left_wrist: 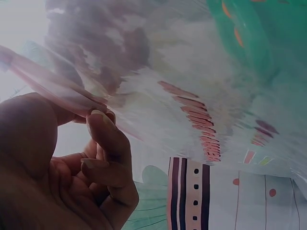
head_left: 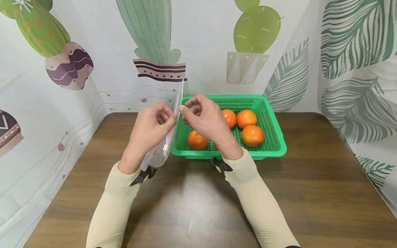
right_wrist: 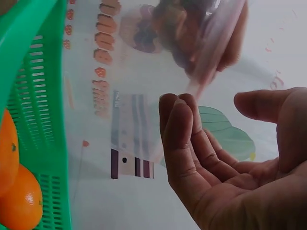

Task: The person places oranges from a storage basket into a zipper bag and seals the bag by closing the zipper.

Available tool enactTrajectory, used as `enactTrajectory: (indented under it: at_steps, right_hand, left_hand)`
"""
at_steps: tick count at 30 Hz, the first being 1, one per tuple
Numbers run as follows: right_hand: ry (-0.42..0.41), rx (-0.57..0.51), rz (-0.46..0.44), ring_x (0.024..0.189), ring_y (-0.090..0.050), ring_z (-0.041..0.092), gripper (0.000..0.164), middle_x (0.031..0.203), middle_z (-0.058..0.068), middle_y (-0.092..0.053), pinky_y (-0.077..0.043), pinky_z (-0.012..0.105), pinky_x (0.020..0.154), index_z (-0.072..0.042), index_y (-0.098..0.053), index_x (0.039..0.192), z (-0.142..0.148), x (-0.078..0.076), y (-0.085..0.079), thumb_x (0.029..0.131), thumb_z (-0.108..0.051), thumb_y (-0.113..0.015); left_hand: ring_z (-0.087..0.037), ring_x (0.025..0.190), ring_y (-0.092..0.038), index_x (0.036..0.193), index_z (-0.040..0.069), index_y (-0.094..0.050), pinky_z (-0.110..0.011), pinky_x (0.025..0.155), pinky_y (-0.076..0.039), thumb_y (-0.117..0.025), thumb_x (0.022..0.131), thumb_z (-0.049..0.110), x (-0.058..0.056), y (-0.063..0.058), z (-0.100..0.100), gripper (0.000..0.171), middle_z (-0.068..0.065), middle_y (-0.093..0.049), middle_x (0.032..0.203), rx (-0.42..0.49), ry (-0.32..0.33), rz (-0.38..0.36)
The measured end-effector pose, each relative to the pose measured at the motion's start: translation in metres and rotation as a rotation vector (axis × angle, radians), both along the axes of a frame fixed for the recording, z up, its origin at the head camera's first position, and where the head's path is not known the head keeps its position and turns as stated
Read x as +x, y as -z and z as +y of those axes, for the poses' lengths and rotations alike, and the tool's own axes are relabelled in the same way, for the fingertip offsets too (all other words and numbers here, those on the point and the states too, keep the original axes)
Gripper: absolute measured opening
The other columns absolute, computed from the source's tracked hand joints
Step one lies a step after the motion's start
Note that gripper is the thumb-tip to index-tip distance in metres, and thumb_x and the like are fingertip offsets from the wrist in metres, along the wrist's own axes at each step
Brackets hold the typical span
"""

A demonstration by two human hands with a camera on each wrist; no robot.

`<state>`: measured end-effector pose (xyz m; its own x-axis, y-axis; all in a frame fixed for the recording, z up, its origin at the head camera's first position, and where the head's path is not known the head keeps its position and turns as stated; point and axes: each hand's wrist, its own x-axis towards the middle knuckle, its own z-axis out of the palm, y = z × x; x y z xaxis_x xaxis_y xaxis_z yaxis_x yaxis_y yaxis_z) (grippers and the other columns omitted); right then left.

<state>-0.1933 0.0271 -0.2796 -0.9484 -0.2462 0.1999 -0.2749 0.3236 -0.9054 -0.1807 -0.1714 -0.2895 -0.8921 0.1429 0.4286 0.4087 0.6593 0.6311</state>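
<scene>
A clear plastic zip bag (head_left: 157, 159) with printed red lettering hangs upright between the hands, left of the basket. My left hand (head_left: 152, 124) pinches the bag's top edge between thumb and forefinger, as the left wrist view shows on the bag's film (left_wrist: 187, 57). On the other side, my right hand (head_left: 206, 119) is beside the same edge. Its thumb (right_wrist: 261, 104) stands apart from the bent fingers, whose tips (right_wrist: 178, 120) are right at the bag. Behind the right hand, a green plastic basket (head_left: 271, 152) contains several oranges (head_left: 252, 135), some partly hidden by that hand.
The brown wooden table (head_left: 310, 179) carries the basket near its back edge. A white cloth (head_left: 207, 41) printed with cacti and leaves hangs behind and around the table. Each wrist wears a dark strap (head_left: 145, 175) with a small device.
</scene>
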Motion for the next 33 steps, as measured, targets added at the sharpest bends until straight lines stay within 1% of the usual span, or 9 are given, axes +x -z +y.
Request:
enactTrajectory:
  at_steps: [3, 7, 14, 21, 27, 33]
  right_hand:
    - [0.014, -0.009, -0.022, 0.074, -0.075, 0.017, 0.033, 0.089, 0.007, -0.078, -0.06, 0.037, 0.069, -0.01, -0.062, 0.122, -0.002, -0.002, 0.003, 0.103, -0.034, -0.071]
    - [0.016, -0.014, -0.036, 0.073, -0.075, 0.018, 0.036, 0.09, 0.009, -0.079, -0.06, 0.037, 0.067, -0.008, -0.06, 0.126, -0.003, -0.004, 0.005, 0.103, -0.033, -0.071]
    - [0.019, -0.011, -0.008, 0.071, -0.074, 0.018, 0.037, 0.083, 0.001, -0.077, -0.056, 0.033, 0.063, -0.008, -0.06, 0.13, -0.006, -0.007, 0.007, 0.102, -0.031, -0.071]
    - [-0.003, -0.024, 0.016, 0.071, -0.072, 0.017, 0.036, 0.084, 0.0, -0.076, -0.055, 0.032, 0.068, -0.008, -0.06, 0.129, -0.009, -0.008, 0.012, 0.1, -0.026, -0.072]
    - [-0.001, -0.022, 0.043, 0.071, -0.071, 0.019, 0.036, 0.083, -0.001, -0.076, -0.053, 0.031, 0.07, -0.007, -0.061, 0.129, -0.009, -0.009, 0.014, 0.099, -0.024, -0.073]
    - [0.008, -0.014, 0.093, 0.071, -0.071, 0.018, 0.034, 0.082, -0.001, -0.076, -0.054, 0.031, 0.075, -0.005, -0.064, 0.126, -0.006, -0.009, 0.015, 0.096, -0.017, -0.072]
  left_hand:
    - [-0.017, 0.061, -0.06, 0.087, 0.013, -0.068, -0.03, 0.061, -0.048, -0.071, 0.095, 0.019, 0.001, 0.001, 0.001, 0.011, 0.001, -0.067, 0.069, 0.0, 0.007, -0.002]
    - [-0.017, 0.06, -0.06, 0.087, 0.012, -0.068, -0.029, 0.06, -0.047, -0.07, 0.095, 0.018, 0.001, 0.001, 0.001, 0.01, 0.001, -0.067, 0.069, -0.002, 0.02, 0.004]
    - [-0.017, 0.058, -0.058, 0.087, 0.014, -0.068, -0.028, 0.057, -0.046, -0.069, 0.095, 0.016, 0.002, 0.002, 0.002, 0.008, 0.001, -0.065, 0.068, 0.001, 0.039, 0.009]
    - [-0.015, 0.058, -0.059, 0.087, 0.014, -0.067, -0.029, 0.057, -0.045, -0.07, 0.096, 0.018, 0.002, 0.003, 0.001, 0.01, 0.003, -0.065, 0.068, -0.018, 0.035, 0.03]
    - [-0.014, 0.057, -0.059, 0.087, 0.014, -0.067, -0.028, 0.057, -0.046, -0.07, 0.096, 0.017, 0.002, 0.003, 0.001, 0.01, 0.003, -0.065, 0.068, -0.025, 0.038, 0.042]
    - [-0.014, 0.057, -0.058, 0.087, 0.014, -0.067, -0.028, 0.056, -0.045, -0.071, 0.094, 0.017, 0.002, 0.002, 0.002, 0.009, 0.003, -0.064, 0.068, -0.028, 0.036, 0.044]
